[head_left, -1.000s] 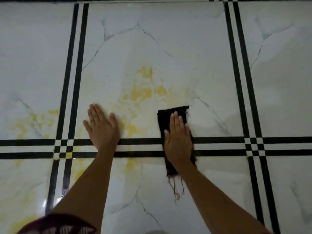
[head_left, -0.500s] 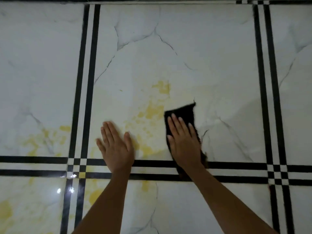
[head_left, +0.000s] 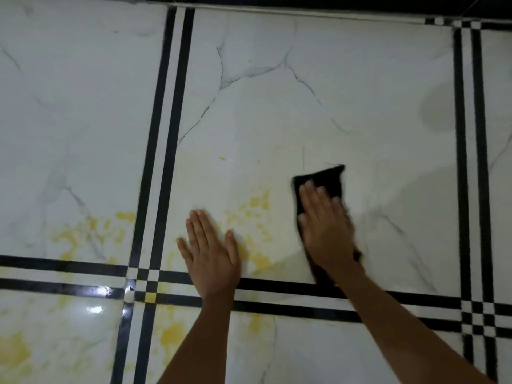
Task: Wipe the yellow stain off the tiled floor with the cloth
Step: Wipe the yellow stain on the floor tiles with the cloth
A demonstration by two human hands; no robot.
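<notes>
A black cloth (head_left: 327, 180) lies flat on the white marble-look tiled floor (head_left: 277, 112). My right hand (head_left: 324, 225) presses down on it with fingers spread, covering most of it; its far corner and a strip by my wrist show. Yellow stain (head_left: 257, 203) patches spread across the tile just left of the cloth. My left hand (head_left: 212, 253) rests flat on the floor, palm down and holding nothing, on the stain's near left edge.
More yellow blotches (head_left: 83, 231) mark the left tile, and others (head_left: 171, 333) mark the near tiles. Black double stripes (head_left: 166, 134) run between tiles. A dark wall base (head_left: 304, 2) borders the far edge. A light glare (head_left: 95, 309) shines at lower left.
My right hand has pushed the cloth away from me and to the right, off the black stripes. The yellow patches under its path have faded. My left hand stays planted.
</notes>
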